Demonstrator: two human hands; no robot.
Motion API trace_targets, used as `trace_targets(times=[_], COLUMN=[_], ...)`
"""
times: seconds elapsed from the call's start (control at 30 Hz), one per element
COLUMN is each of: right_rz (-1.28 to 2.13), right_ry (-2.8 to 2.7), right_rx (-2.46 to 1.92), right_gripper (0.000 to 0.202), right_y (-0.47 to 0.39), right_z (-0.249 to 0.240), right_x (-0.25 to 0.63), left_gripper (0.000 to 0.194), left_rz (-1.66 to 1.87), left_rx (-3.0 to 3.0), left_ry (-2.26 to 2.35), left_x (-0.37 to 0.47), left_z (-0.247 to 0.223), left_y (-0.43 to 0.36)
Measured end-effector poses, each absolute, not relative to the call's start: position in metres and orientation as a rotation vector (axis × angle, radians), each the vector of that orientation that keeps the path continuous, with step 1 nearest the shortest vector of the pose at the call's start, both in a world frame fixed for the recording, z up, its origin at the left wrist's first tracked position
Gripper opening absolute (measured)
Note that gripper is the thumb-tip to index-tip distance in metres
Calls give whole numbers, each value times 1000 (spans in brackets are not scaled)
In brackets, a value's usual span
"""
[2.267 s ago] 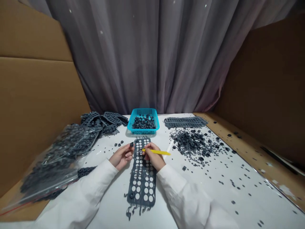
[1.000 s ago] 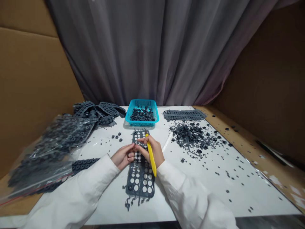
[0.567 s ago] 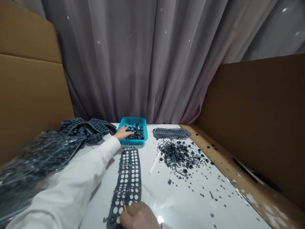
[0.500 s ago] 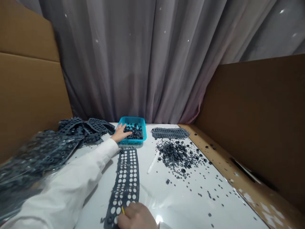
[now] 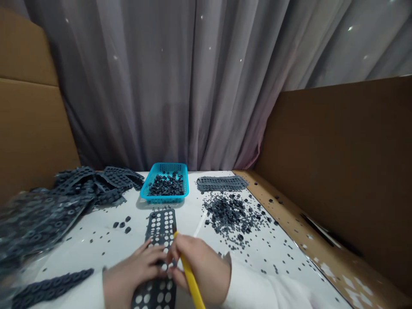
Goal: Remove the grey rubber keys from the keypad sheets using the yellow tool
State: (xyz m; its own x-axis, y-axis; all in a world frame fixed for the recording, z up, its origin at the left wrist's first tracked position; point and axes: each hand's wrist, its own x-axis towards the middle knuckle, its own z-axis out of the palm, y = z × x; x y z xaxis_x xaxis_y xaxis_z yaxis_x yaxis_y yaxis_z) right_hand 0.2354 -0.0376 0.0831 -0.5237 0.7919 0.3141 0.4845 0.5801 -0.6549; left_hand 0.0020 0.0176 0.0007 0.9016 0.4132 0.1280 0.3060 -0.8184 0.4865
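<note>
My left hand (image 5: 138,268) lies palm down on a dark rubbery strip (image 5: 162,229) punched with rows of round holes, its fingers apart. The white tabletop shows through the holes. In my right hand (image 5: 206,268) is a slim yellow tool (image 5: 191,281) with a dark narrow tip, held like a pen. The tip points forward over the strip's right edge; whether it touches cannot be made out. My right fingertips are beside the left ones. Just beyond the strip stands a turquoise basket (image 5: 165,199) partly filled with small dark pieces.
A heap of small dark pieces (image 5: 228,212) spreads over the table's right side. Behind it lies a stack of perforated strips (image 5: 222,183). Bagged dark parts (image 5: 48,223) and more sheets (image 5: 96,182) occupy the left. Cardboard walls (image 5: 337,171) flank the table.
My left hand has come back from the basket onto the strip. My right hand has moved forward along the strip with the yellow tool. The view has swung slightly right.
</note>
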Motion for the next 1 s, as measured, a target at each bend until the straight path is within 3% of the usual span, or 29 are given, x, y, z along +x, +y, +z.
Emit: trace_targets(times=[0.13, 0.3, 0.47, 0.6, 0.8, 0.9, 1.0], right_rz=[693, 778, 1046, 1407, 1824, 1984, 1884], right_ry=[-2329, -2258, -1699, -1378, -1091, -978, -999], right_rx=[-1017, -1045, -1036, -761, -506, -486, -691], right_gripper=[25, 24, 27, 48, 55, 54, 44], right_y=[-48, -47, -30, -14, -23, -36, -39], right_z=[58, 55, 43, 19, -1, 2, 13], right_x=[229, 232, 264, 281, 298, 331, 379], left_gripper=[59, 20, 33, 28, 37, 37, 35], left_rz=[273, 448, 744, 967, 935, 896, 868], left_rx=[2736, 2589, 1685, 938, 769, 740, 712], left_ry=[585, 668, 898, 781, 426, 422, 426], left_x=[1, 8, 32, 68, 124, 141, 155], left_z=[-16, -3, 43, 100, 149, 142, 124], left_y=[-15, -21, -3, 19, 50, 67, 85])
